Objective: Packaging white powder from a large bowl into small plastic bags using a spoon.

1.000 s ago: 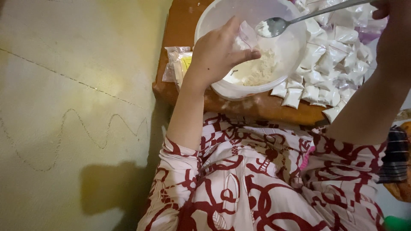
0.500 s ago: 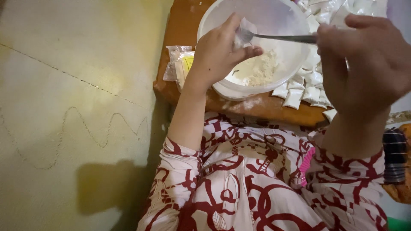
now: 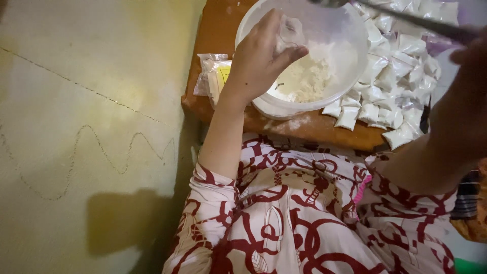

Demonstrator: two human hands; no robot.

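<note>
Head view, only cam. Left hand (image 3: 258, 61) is up over the near-left rim of the white plastic bowl (image 3: 350, 61), thumb & fingers pinched on a small clear bag (image 3: 290, 31), holding it upright above the bowl's inside. Bag mouth faces up; whether there's powder in it is hard to tell, the plastic blurs against the bowl wall. White powder (image 3: 309, 76) sits heaped in the bowl bottom, toward the near side.

Right hand (image 3: 472, 61) is at the far right edge of frame, mostly a dark blur; it grips the handle of a metal spoon (image 3: 406, 18), which runs up-left across the top of the frame, its bowl end at the top edge above the plastic bowl's far rim. Spoon is clear of the bag, not touching it. Can't see if anything lies in the spoon.

Bowl rests on an orange-brown wooden board (image 3: 218, 30), w/ powder dusted on the board just in front of the bowl. Right of the bowl, touching its side, a pile of small filled packets (image 3: 395, 76), white, packed close, spreading to the board's right edge. Left of the bowl, beside the left wrist, a stack of empty clear bags (image 3: 210, 73) w/ a yellow patch showing. Yellowish floor (image 3: 91, 127) fills the left half. Person's lap in red-and-white patterned cloth (image 3: 304, 213) takes the lower frame.
</note>
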